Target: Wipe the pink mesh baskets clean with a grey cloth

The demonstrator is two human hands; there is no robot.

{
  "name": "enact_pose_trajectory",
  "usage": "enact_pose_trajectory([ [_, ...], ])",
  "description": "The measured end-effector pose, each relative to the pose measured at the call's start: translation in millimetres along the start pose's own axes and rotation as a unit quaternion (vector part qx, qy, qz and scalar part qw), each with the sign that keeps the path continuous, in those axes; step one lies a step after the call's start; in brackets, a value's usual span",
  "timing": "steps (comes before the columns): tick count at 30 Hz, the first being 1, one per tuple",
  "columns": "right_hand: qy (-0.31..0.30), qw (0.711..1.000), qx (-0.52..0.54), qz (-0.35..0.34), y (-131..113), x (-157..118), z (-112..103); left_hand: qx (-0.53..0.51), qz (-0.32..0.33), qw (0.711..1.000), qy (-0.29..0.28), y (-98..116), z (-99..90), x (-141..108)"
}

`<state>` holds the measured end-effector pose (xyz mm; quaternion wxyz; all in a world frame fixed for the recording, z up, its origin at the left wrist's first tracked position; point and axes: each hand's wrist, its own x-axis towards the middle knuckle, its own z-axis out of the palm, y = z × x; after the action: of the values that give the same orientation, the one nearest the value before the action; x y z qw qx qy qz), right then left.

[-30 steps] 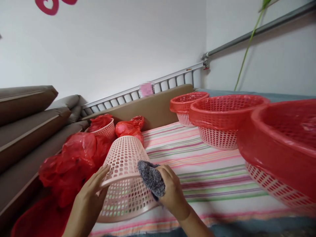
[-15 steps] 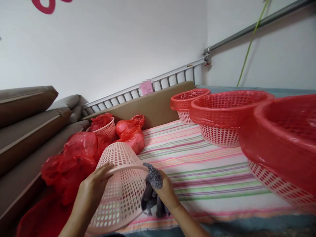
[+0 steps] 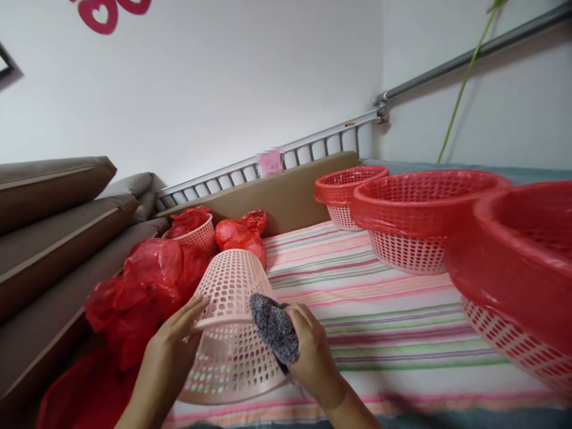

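A pale pink perforated basket (image 3: 232, 325) lies on its side on the striped bedsheet (image 3: 357, 310), its mouth toward me. My left hand (image 3: 172, 348) rests flat on the basket's upper left rim and steadies it. My right hand (image 3: 310, 351) grips a bunched grey cloth (image 3: 273, 326) and presses it against the right side of the rim.
Red plastic bags (image 3: 143, 286) are heaped left of the basket, one in a small pink basket (image 3: 199, 235). Three red-lined baskets (image 3: 415, 220) stand along the right. Brown cushions (image 3: 49, 220) are stacked at the left. A metal rail (image 3: 313, 146) runs along the wall.
The cloth was lowered into the basket's mouth half a second ago; my right hand has since brought it back up onto the rim. The basket tipped slightly and settled back.
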<state>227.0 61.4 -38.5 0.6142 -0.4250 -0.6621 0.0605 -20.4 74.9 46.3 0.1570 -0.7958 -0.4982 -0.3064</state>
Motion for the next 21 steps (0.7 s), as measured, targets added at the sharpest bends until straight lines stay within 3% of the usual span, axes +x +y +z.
enact_pose_trajectory([
  [3,-0.009,1.000,-0.007,-0.012,-5,0,6,0.042,0.086,0.995,-0.030,20,-0.3,12],
  [7,0.008,0.999,0.024,0.025,12,-2,17,0.056,0.055,0.995,-0.068,26,4.4,16],
  [12,-0.004,0.982,0.130,0.139,52,-33,54,0.017,-0.039,0.998,-0.053,-9,4.9,10],
  [15,0.002,0.969,0.181,0.171,58,-44,71,-0.012,-0.112,0.992,-0.049,-33,-2.8,3],
  [18,0.011,0.970,0.178,0.164,45,-30,61,-0.076,-0.174,0.981,-0.030,-42,-15.0,-3],
  [21,0.020,0.985,0.128,0.110,25,-2,27,-0.105,-0.216,0.971,0.018,-33,-23.8,-7],
])
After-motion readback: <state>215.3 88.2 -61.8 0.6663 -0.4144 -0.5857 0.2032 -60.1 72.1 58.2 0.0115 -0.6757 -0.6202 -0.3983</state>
